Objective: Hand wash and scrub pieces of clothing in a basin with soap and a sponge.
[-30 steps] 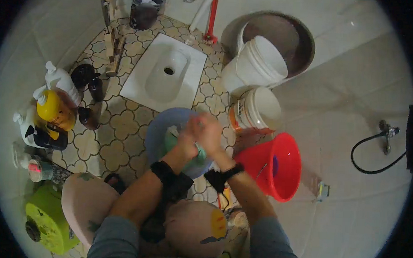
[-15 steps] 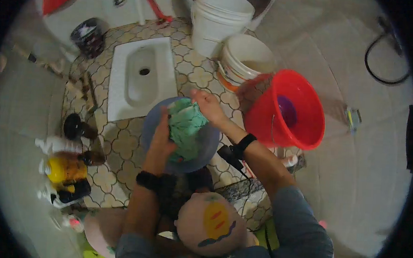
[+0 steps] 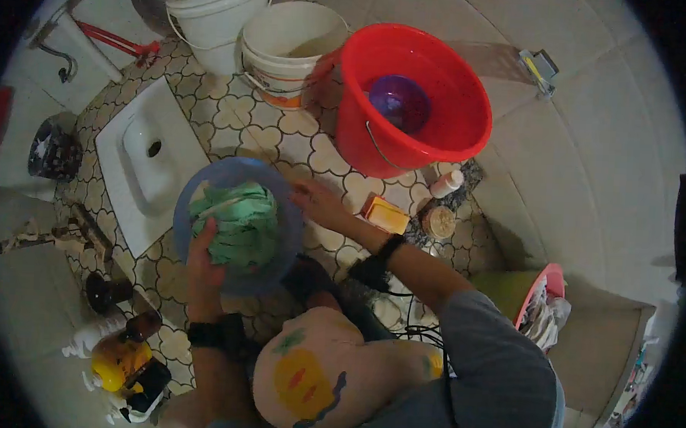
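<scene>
A crumpled green cloth (image 3: 239, 221) lies bunched in a blue basin (image 3: 287, 242), which stands on the tiled floor before me. My left hand (image 3: 205, 261) holds the cloth's near left side, thumb over it; some fingers are hidden. At the basin's right rim is my right hand (image 3: 319, 203), fingers loosely apart and free of the cloth. Whether they touch the rim is hard to tell. Right of that hand, an orange-yellow soap bar (image 3: 386, 214) sits in a small holder on the floor.
A red bucket (image 3: 354, 130) with a purple bowl (image 3: 399, 103) inside stands far right of the basin. White buckets (image 3: 284, 74) are behind. Left lies a squat toilet (image 3: 133, 197); bottles (image 3: 118, 357) crowd the near left. A waste bin (image 3: 504, 288) stands at right.
My right hand has let go of the cloth and moved to the basin's right rim. My left hand stays at the cloth. The view has turned right, showing the soap and waste bin.
</scene>
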### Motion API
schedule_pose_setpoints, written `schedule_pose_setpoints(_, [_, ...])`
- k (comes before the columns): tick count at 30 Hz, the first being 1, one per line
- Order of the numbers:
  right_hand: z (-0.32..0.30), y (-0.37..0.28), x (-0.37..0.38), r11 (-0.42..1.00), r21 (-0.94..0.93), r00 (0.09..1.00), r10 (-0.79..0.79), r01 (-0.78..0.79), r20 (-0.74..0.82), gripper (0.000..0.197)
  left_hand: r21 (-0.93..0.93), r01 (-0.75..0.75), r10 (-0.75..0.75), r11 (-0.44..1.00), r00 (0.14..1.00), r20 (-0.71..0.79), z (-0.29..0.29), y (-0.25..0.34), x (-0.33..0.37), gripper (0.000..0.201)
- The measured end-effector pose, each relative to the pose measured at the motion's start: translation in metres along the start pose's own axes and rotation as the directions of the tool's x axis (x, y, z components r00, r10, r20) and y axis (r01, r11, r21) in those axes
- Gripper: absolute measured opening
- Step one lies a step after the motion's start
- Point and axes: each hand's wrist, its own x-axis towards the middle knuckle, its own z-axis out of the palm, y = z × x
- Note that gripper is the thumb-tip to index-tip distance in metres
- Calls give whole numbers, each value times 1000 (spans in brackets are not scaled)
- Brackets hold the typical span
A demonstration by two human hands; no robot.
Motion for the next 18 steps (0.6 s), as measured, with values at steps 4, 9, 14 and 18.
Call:
schedule_pose_setpoints(4, [-61,111,-71,837,-528,976,33,-145,-216,44,-78,82,-81,994,997,17,8,-2,1,48])
schedule_pose_setpoints(9, [-107,163,-113,665,-715,976,132,-216,-172,57,-61,115,-116,991,993,-14,-4,-5,5,51])
schedule_pose_setpoints(14, [-94,143,-103,542,-831,972,234,-123,9,63,189,50,-70,981,992,102,0,0,-9,50])
schedule_pose_setpoints(18, [-75,188,-101,437,-883,985,105,-170,-138,63,435,-150,96,888,985,143,18,1,-21,46])
